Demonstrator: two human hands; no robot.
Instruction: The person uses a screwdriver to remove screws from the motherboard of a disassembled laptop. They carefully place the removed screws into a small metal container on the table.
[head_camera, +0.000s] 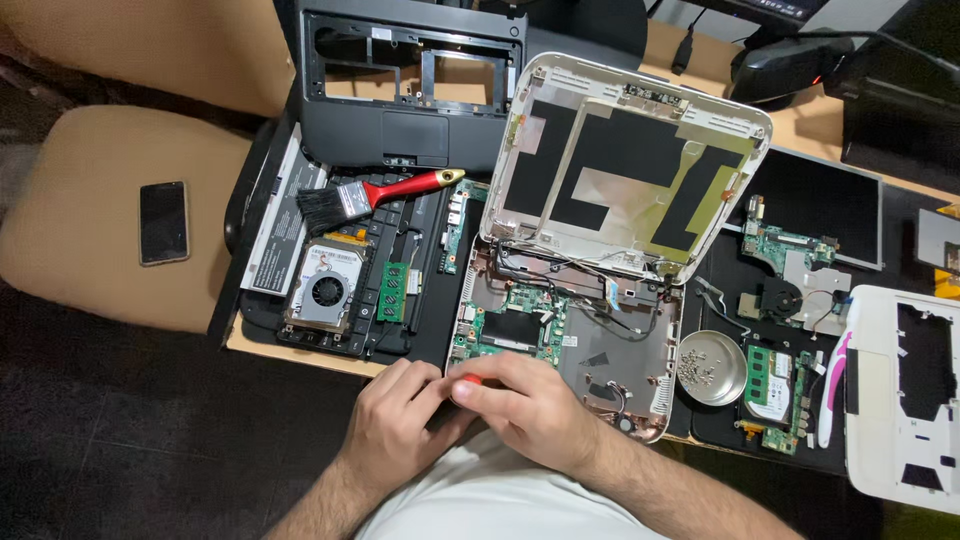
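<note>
Surface: a wooden tabletop (300, 352) crowded with dismantled laptop parts, dark floor below, a tan chair seat (110, 200) beyond its left edge.
Hands: left hand (400, 415) and right hand (530, 405) meet at the near edge, both clenched around a red-handled screwdriver (470, 379); its tip is hidden.
Opened laptop: white shell (625, 160), rounded corners, lid propped back, green circuit board (510, 330) and loose wires exposed, just beyond the hands.
Nearby: round metal dish of screws (708, 368) to the right; red-handled brush (375, 195) on a black laptop (330, 290) to the left.
On the chair: a dark phone (163, 222).
</note>
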